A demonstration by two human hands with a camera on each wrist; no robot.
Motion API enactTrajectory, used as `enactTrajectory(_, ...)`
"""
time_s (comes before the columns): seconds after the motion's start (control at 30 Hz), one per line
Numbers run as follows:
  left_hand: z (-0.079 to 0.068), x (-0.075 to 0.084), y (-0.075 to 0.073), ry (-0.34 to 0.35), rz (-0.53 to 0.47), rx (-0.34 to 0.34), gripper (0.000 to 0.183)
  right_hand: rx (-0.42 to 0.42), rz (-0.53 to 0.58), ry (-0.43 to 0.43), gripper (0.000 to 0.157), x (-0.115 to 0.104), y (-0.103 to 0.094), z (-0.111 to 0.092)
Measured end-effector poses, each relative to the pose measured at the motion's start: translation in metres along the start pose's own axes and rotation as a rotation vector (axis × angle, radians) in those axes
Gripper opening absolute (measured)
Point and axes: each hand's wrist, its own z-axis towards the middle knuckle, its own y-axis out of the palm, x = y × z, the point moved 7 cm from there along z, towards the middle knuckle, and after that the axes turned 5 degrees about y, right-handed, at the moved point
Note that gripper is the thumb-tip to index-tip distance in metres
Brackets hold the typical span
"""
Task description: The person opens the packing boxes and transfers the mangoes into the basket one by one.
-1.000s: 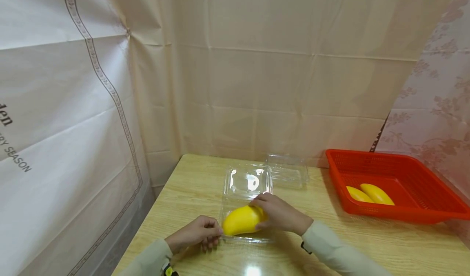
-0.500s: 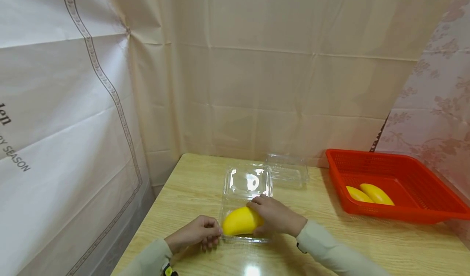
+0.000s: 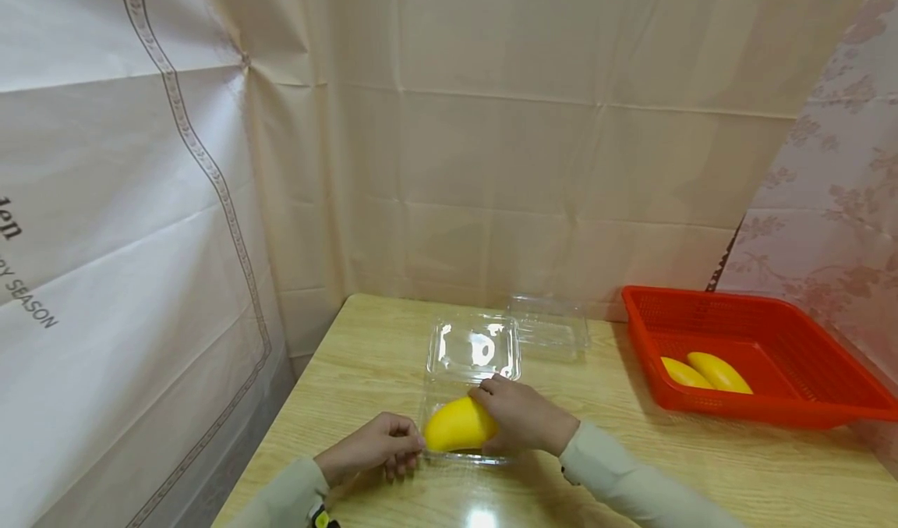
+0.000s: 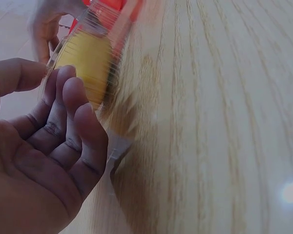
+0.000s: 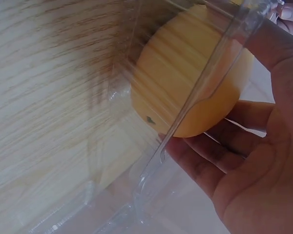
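Note:
A yellow mango (image 3: 457, 425) lies in the base of a clear plastic clamshell box (image 3: 468, 460), whose lid (image 3: 473, 349) is folded back away from me. My right hand (image 3: 522, 415) grips the mango's right end, thumb on the near side and fingers over the far side. In the right wrist view the mango (image 5: 180, 78) shows a small dark stem mark behind the clear wall. My left hand (image 3: 382, 446) pinches the box's near left corner between thumb and forefinger. The left wrist view shows its other fingers (image 4: 90, 131) loosely curled below the rim.
A red plastic basket (image 3: 761, 415) stands at the right with two yellow mangoes (image 3: 719, 372) in it. Behind the box's lid, toward the back edge, sits another clear plastic container (image 3: 550, 327). The wooden table (image 3: 379, 341) meets hanging cloth at the back.
My right hand has slid slightly left with the mango's right end, and the mango sits a little lower in the box. The left hand stays at the corner.

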Motion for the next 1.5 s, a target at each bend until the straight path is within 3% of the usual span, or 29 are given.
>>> enactTrajectory(0.17, -0.001, 0.0, 0.0, -0.016, 0.005, 0.016, 0.027, 0.063, -0.03, -0.038, 0.071, -0.004, -0.002, -0.001)
enactTrajectory(0.4, -0.001, -0.001, -0.001, -0.034, 0.014, 0.027, 0.026, 0.082, -0.024, -0.033, 0.071, -0.004, -0.003, -0.001)
enactTrajectory(0.7, 0.0, -0.001, -0.001, -0.037, 0.028, 0.037, 0.027, 0.048, -0.001, 0.014, 0.077, 0.0, -0.009, 0.0)
enactTrajectory(1.13, -0.001, 0.001, 0.0, 0.001, 0.016, 0.025, 0.028, 0.102, 0.014, 0.017, 0.08, 0.01, -0.025, -0.005)
enactTrajectory(1.5, -0.001, 0.001, 0.0, 0.011, 0.008, 0.01, 0.027, 0.114, 0.088, 0.089, 0.079, 0.029, -0.041, -0.014)
